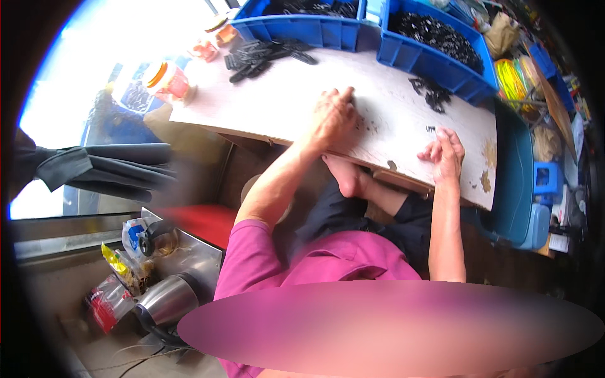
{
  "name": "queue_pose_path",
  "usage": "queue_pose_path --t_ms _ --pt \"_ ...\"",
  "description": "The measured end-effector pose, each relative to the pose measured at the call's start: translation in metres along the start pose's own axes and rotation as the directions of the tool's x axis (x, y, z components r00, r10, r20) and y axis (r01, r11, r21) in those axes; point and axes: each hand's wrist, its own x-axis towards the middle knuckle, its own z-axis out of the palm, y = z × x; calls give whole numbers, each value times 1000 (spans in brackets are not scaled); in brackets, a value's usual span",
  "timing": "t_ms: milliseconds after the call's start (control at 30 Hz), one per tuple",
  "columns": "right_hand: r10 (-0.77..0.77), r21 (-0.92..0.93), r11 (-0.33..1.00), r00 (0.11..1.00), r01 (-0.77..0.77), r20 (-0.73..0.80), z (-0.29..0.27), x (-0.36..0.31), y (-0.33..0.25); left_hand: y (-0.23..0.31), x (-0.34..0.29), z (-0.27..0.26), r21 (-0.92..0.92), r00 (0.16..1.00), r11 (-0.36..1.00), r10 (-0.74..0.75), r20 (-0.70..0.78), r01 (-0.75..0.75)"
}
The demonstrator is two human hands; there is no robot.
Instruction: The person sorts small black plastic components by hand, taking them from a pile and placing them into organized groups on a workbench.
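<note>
My left hand (334,118) rests on the pale worktable (271,107), its fingers curled together over a dark bit that shows only at the fingertips. What it holds is mostly hidden. Further right, my right hand (447,154) is held over the tabletop with thumb and forefinger apart and nothing visible between them. Just beyond its fingertips lies a small black part (431,128). A loose cluster of small black parts (432,94) is scattered behind that. At the back left sits a pile of longer black plastic pieces (258,58).
Two blue bins, a left one (296,28) and a right one (435,66), hold many black parts along the far edge. A jar with an orange lid (167,80) stands at the left corner. A teal tub (513,183) adjoins the right edge; a steel kettle (169,299) is lower left.
</note>
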Motion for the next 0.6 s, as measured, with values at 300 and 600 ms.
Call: queue_pose_path --t_ms 300,600 --pt "-13 59 998 1000 12 7 5 -7 -1 11 10 17 -63 947 978 208 246 -198" --pt "3 113 994 1000 -3 4 7 -4 -5 8 0 25 -97 926 921 371 -67 -377"
